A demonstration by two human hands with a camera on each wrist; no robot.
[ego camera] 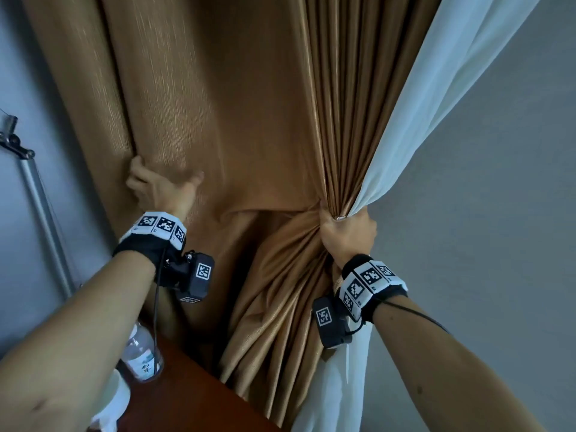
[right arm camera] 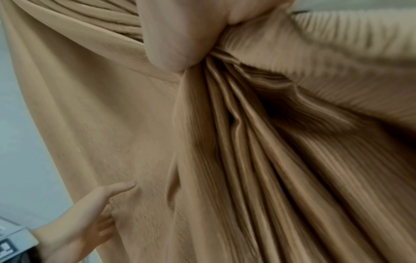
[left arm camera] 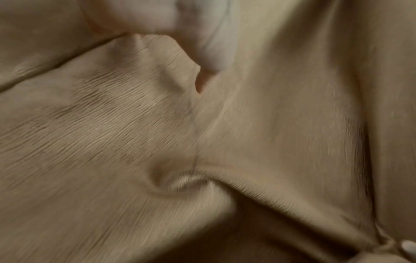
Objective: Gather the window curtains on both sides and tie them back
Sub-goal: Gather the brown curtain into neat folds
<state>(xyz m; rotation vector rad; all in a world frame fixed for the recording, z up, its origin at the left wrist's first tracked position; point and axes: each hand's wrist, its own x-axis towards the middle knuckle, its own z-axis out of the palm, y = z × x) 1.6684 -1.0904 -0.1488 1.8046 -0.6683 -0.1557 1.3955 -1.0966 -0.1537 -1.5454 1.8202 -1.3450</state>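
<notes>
A: What's the setting?

B: A pale grey wall [ego camera: 498, 182] runs down the 3 o'clock side, with more grey wall at 9 o'clock, and a golden-brown curtain [ego camera: 218, 104] hangs between them, filling the head view from 12 o'clock down past the middle. A sheer white curtain [ego camera: 442, 88] lies along its 3 o'clock edge.

A: Where are the hands?

B: The right hand [ego camera: 347, 233] sits just to the 3 o'clock side of centre, clenched round a thick bunch of brown pleats together with the white sheer. The pleats fan upward toward 12 o'clock and spill downward toward 6. The right wrist view shows the thumb [right arm camera: 180, 35] pressed into the gathered folds.

A: And the left?

B: The left hand [ego camera: 159, 188] is at 9 o'clock from centre, at the curtain's far edge. Its fingers curl behind the edge fold while the thumb lies on the front, so it is grasping that edge. The left wrist view is blurred; it shows only fabric and part of a finger.

A: Anything else?

B: At 7 o'clock, a reddish-brown wooden table [ego camera: 193, 400] carries a clear plastic bottle [ego camera: 141, 353] and a white cup [ego camera: 117, 397] just beside it. A metal pole [ego camera: 43, 207] with a clamp stands at 9 o'clock against the wall. Both wrists wear black bands with square printed markers.
</notes>
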